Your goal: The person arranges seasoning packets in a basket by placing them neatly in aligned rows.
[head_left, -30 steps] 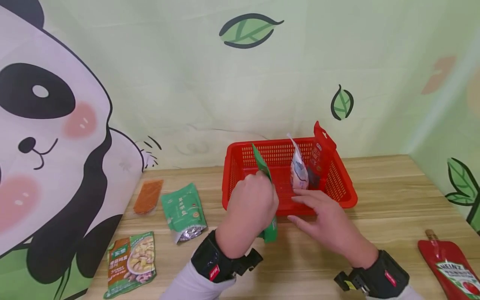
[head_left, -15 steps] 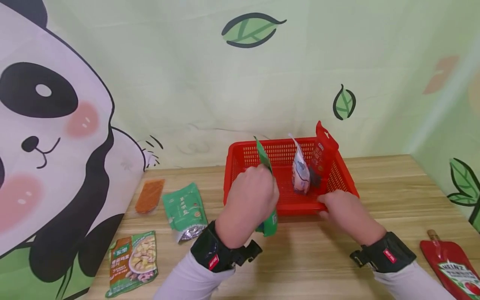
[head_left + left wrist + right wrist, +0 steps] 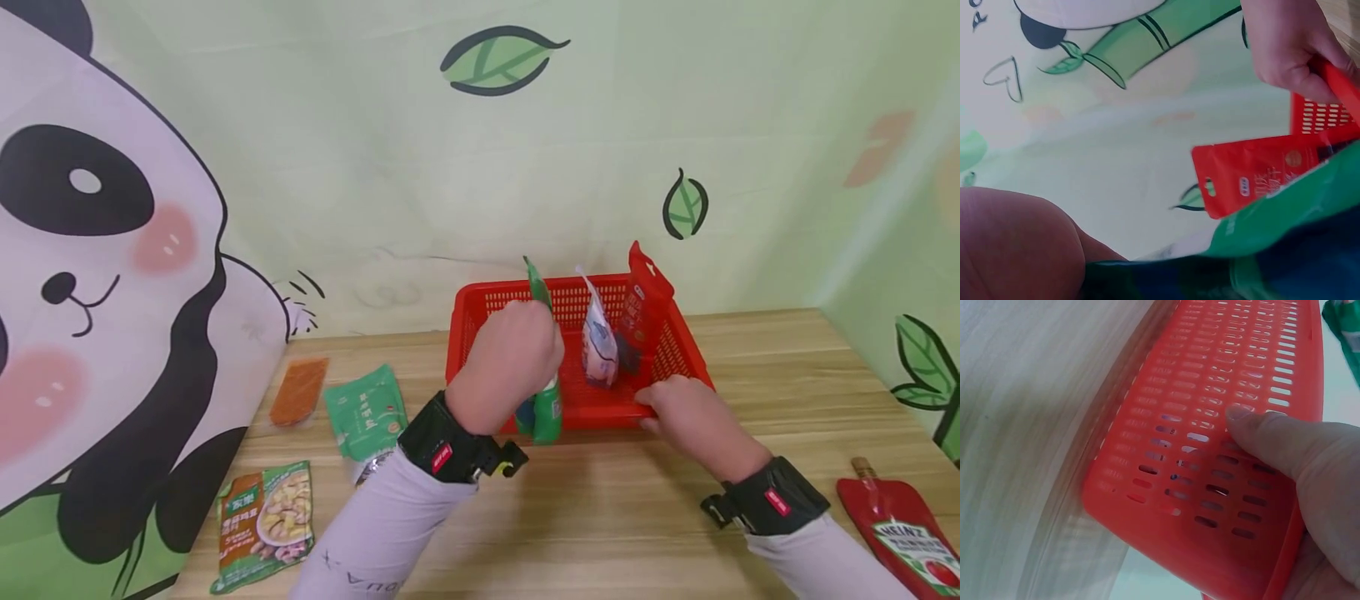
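My left hand (image 3: 512, 354) grips a green packet (image 3: 550, 412) on edge over the front left of a red plastic basket (image 3: 600, 415). Part of that packet is hidden behind the hand, and its lower end hangs at the basket's front rim. At the front right corner, my right hand (image 3: 681, 408) pinches the basket wall, its thumb (image 3: 1266, 437) pressed on the slotted outside in the right wrist view. Inside the basket a white and pink packet (image 3: 600, 343) stands near the middle. Against the right side leans a red packet (image 3: 647, 296), also visible in the left wrist view.
To the left on the wooden table (image 3: 585, 533) lie an orange-brown packet (image 3: 299, 392), a green pouch (image 3: 365, 408) partly behind the left forearm, and a green-brown food packet (image 3: 264, 525). A red Heinz ketchup pouch (image 3: 903, 533) lies far right. A printed cloth backdrop rises behind.
My left hand has carried the green packet forward and slightly up, further over the basket. The right hand moved right from beside the white packet and took hold of the basket's front rim.
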`<state>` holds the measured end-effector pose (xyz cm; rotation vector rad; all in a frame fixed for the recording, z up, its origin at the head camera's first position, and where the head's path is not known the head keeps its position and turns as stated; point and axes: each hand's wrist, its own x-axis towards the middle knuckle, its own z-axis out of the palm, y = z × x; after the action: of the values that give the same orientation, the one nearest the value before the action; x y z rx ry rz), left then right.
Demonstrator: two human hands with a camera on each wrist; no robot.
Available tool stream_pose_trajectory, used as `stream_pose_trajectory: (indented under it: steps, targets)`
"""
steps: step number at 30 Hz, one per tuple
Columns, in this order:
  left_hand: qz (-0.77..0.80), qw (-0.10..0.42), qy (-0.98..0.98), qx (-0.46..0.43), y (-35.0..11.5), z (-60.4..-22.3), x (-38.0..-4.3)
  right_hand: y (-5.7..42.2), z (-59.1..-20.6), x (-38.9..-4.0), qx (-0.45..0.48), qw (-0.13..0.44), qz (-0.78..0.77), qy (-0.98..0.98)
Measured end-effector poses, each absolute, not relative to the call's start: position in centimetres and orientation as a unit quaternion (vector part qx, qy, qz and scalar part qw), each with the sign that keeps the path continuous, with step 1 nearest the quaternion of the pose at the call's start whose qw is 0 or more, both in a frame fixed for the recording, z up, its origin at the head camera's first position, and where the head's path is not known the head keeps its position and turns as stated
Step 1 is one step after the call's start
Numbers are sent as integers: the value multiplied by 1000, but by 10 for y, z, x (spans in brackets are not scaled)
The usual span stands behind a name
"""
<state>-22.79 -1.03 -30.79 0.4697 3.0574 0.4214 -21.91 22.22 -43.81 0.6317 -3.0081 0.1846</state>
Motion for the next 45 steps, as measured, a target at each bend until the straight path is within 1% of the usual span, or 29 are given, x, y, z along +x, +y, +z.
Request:
stream_pose_trajectory:
  steps: [6, 9, 13, 16, 21, 24, 26, 35, 42, 45]
  targets:
    - [157, 63, 980, 101, 3, -311, -264, 226, -441, -223, 214, 43, 68, -974]
    - [169, 102, 979, 58, 13, -314, -281, 228, -442, -224, 218, 50, 72, -972]
    - [165, 128, 977, 32, 21, -325, -300, 229, -443, -222, 222, 53, 80, -970]
    - [164, 129, 977, 40, 24, -336, -311, 228, -444, -221, 221, 51, 84, -970]
    - [161, 146, 976, 16, 32, -351, -327, 227, -444, -219, 219, 51, 80, -971]
    - [166, 144, 975, 15, 36, -359, -335, 227, -443, -219, 217, 50, 81, -971]
    - [169, 134, 976, 27, 37, -365, -338, 227, -443, -220, 215, 48, 82, -972]
    - [203, 73, 974, 67, 33, -384, -345, 226, -443, -220, 219, 58, 85, -970]
    - [265, 85, 959, 51, 32, -396, -346, 225, -445, -218, 226, 67, 91, -968]
    - [283, 79, 954, 54, 35, -399, -346, 226, -445, -218, 222, 69, 89, -969]
